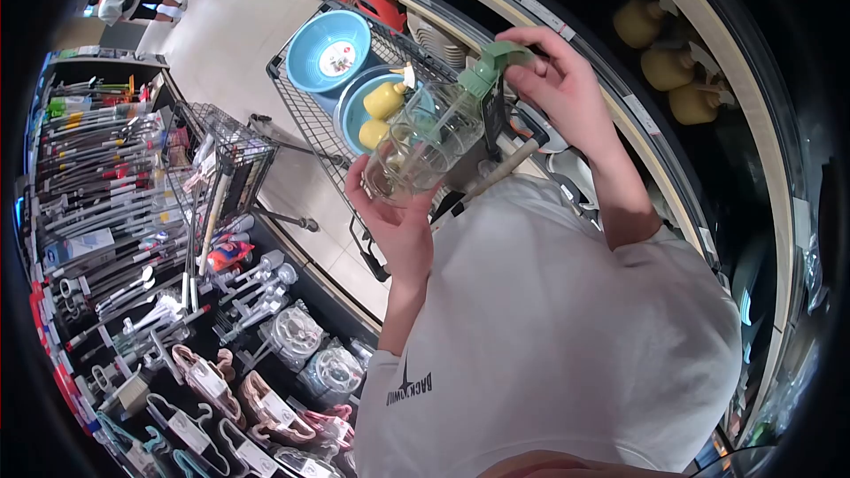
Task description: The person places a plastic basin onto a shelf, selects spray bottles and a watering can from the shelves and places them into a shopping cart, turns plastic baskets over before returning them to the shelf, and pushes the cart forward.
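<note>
A clear ribbed spray bottle (pixel 434 137) with a green spray head (pixel 485 71) is held tilted in front of the body. My left hand (pixel 396 226) is closed round its base. My right hand (pixel 553 80) has its fingers closed on the green head at the top. Beyond the bottle is a wire shopping cart (pixel 305 124). In it lie a blue basin (pixel 328 31) with a round label and, nearer, a second blue basin (pixel 356 111) holding yellow spray bottles (pixel 384 101).
Shelves (pixel 637 115) curve along the right, with yellow bottles (pixel 668 66) on them. Another cart (pixel 239 146) stands left, beside racks of mops (pixel 97 159) and hangers (pixel 205 381). Two people (pixel 133 0) are far off at the upper left.
</note>
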